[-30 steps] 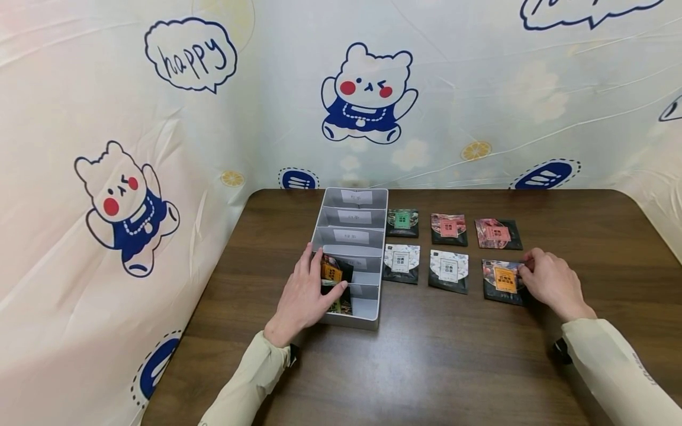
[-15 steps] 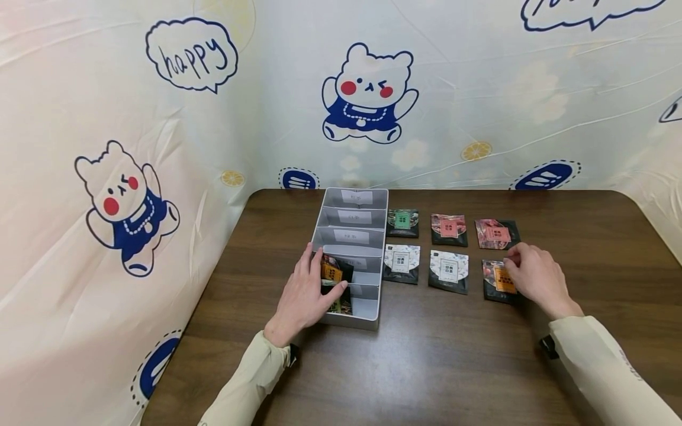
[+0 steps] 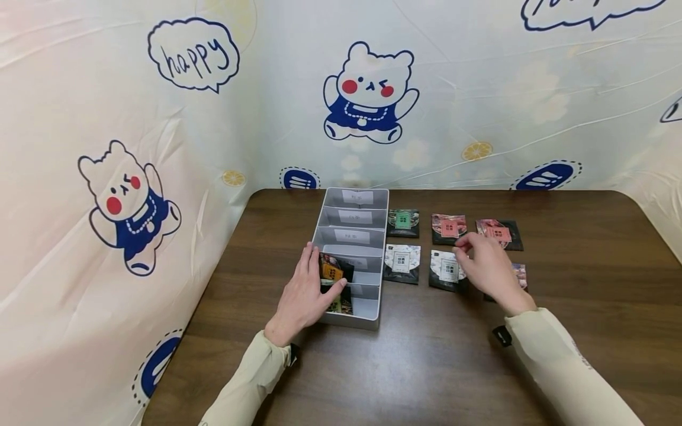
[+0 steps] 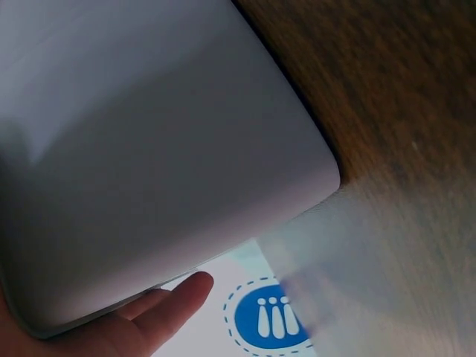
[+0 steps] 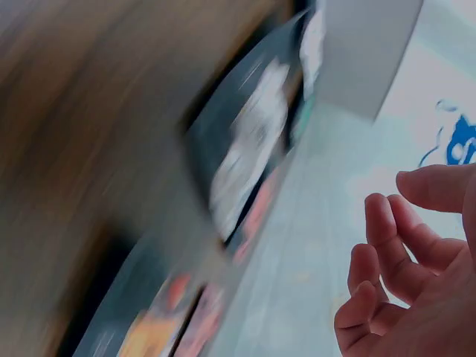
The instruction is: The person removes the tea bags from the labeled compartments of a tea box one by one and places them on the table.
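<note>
My left hand [image 3: 301, 299] rests along the left wall of a grey divided tray [image 3: 348, 321], fingers extended and thumb reaching over the front compartments. An orange-labelled tea sachet [image 3: 331, 270] and a darker tea sachet [image 3: 342, 303] stand in two compartments, partly covered by this hand. My right hand [image 3: 489, 266] hovers over the right edge of a white tea sachet [image 3: 444, 267]. Its fingers are loosely bent, and the right wrist view shows nothing between thumb and fingers. Behind that hand an orange-labelled sachet [image 3: 521, 273] is mostly hidden.
Another white sachet [image 3: 402, 260] lies beside the tray. Along the back row are a green-labelled sachet [image 3: 403, 223] and two pink ones, a left pink sachet [image 3: 449, 228] and a right pink sachet [image 3: 508, 234]. Paper labels mark the tray's compartments. A printed curtain [image 3: 453, 148] hangs behind the table.
My right hand has moved left from the orange-labelled sachet to the nearer white sachet, leaving the orange one on the table. My left hand has stayed at the tray.
</note>
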A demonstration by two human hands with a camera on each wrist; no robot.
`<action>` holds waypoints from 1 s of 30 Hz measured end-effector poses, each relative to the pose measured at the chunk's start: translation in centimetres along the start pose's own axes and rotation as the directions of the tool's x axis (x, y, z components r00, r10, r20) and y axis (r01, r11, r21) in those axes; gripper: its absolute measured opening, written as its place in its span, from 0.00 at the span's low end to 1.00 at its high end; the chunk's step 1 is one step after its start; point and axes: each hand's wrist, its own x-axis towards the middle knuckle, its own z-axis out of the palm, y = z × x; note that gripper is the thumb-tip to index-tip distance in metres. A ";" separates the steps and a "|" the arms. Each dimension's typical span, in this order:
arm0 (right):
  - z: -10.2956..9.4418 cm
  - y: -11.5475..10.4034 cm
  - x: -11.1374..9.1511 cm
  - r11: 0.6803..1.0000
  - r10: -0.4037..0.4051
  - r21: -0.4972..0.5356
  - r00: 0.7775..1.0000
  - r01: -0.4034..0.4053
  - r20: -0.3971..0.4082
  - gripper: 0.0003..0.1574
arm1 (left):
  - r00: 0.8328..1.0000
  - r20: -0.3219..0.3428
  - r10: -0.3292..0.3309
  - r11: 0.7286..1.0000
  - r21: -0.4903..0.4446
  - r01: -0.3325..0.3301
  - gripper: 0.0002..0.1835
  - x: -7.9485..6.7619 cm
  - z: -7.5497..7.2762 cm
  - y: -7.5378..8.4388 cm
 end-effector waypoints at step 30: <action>8.4 -14.1 -0.1 0.935 -0.354 0.062 0.930 0.349 0.103 0.11 | 1.000 -0.013 0.022 0.999 0.029 -0.022 0.45 -0.1 0.0 0.0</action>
